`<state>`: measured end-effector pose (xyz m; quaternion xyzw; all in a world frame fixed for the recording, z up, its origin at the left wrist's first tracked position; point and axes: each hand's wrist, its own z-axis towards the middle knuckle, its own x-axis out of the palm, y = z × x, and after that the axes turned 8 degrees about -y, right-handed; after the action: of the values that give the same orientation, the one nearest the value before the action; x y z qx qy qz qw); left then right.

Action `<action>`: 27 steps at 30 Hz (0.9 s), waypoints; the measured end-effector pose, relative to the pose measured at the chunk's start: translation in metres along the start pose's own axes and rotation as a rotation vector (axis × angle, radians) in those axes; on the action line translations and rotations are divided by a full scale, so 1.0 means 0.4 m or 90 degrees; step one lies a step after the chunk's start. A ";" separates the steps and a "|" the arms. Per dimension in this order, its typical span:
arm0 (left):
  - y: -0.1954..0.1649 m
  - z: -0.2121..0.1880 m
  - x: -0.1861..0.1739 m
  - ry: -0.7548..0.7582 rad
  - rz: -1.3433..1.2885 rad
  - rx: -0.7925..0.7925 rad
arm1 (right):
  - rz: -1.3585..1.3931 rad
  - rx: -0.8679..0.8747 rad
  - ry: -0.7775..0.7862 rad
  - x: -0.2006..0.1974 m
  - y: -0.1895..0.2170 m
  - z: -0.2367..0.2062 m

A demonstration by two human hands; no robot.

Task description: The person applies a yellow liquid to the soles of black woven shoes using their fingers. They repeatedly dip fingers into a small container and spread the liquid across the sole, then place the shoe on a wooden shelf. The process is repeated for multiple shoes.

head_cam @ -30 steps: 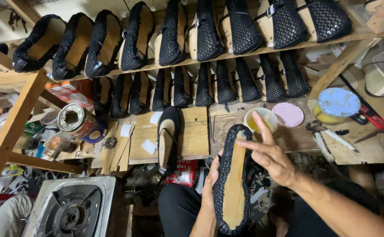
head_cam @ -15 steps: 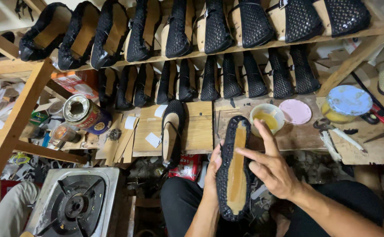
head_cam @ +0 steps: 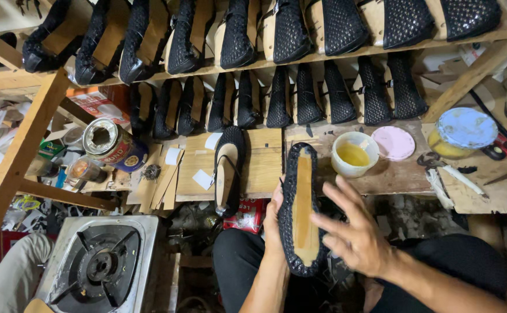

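While the far left of the view shows a single-burner gas stove [head_cam: 98, 262] low down beside a slanted wooden frame post [head_cam: 18, 150], an open tin can [head_cam: 109, 141] lies tilted above it on the cluttered tabletop [head_cam: 485, 191]. Just right of the can, cardboard pieces lie under a black woven shoe [head_cam: 227, 168] that rests sole-up on a wooden board [head_cam: 265, 162]. Above, two wooden shelves [head_cam: 335, 58] carry rows of black woven shoe uppers on lasts, standing close together.

Right of the board, the left hand [head_cam: 274, 223] grips a black woven shoe upper on a last [head_cam: 303, 208] from its left edge, fingers mostly hidden behind it, thumb side against the rim. This piece is held upright in front of the lap, its tan insole facing the camera, its toe reaching up over the edge of the tabletop. The right hand [head_cam: 355, 235] is spread wide, holding nothing, its fingertips [head_cam: 321, 219] touching the insole's right side.

Further right on the tabletop stand a small cream cup of yellow glue [head_cam: 354, 154], a pink round lid [head_cam: 394, 142] just beside it, pincers [head_cam: 439, 174], and a jar with a pale blue lid [head_cam: 461, 132].
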<state>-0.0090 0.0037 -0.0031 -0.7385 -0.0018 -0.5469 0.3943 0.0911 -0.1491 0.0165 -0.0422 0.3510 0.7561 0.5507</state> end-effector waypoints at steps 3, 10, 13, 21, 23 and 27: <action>0.000 0.009 -0.007 0.003 0.036 0.049 | -0.069 -0.126 -0.001 -0.012 0.036 -0.034; 0.019 0.008 -0.001 -0.130 0.114 0.035 | -0.118 -0.162 0.018 -0.008 0.075 -0.021; 0.016 0.005 0.001 -0.101 0.086 0.029 | -0.133 -0.133 0.011 -0.006 0.082 -0.008; 0.002 -0.036 -0.007 0.043 0.081 -0.028 | -0.236 -0.060 -0.029 -0.025 0.016 0.058; 0.003 -0.053 -0.007 0.043 0.079 -0.066 | -0.277 -0.029 -0.039 -0.045 -0.011 0.078; -0.001 -0.060 -0.007 0.083 0.078 -0.068 | -0.242 0.012 -0.053 -0.075 -0.039 0.092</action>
<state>-0.0297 -0.0090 -0.0028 -0.7203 0.0985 -0.5676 0.3863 0.1283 -0.1498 0.0502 -0.0715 0.3204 0.6364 0.6980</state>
